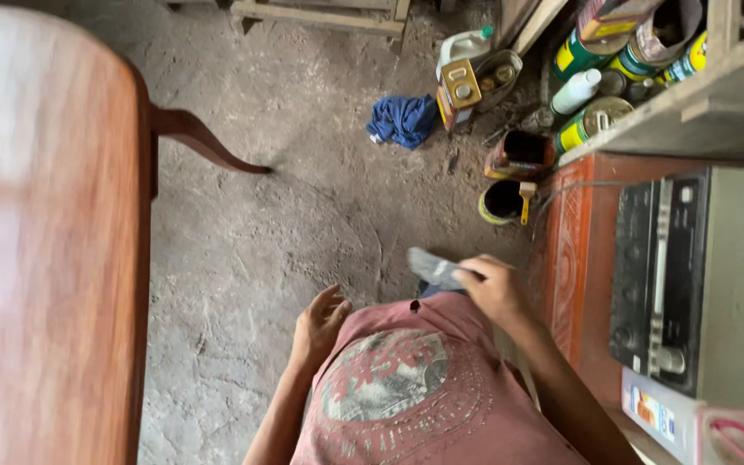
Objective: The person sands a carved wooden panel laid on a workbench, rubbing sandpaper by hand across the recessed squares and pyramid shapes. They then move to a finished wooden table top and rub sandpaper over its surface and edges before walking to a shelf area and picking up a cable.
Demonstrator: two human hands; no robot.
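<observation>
1. the right hand (497,288) is closed on a small grey folded piece, sandpaper or cloth (437,269); it sits pinched between thumb and fingers, just in front of the person's pink printed shirt (406,387), likely so its flat face is free.
2. the left hand (320,323) hangs loose, fingers slightly apart, holding nothing, beside the belly over the dusty concrete floor (303,198).
3. the glossy reddish-brown wooden table (45,232) stands at the left, well apart from both hands.
4. tins and jugs (561,77) crowd the floor by a shelf, seemingly kept within reach; a crumpled blue rag (404,119) lies near them.
</observation>
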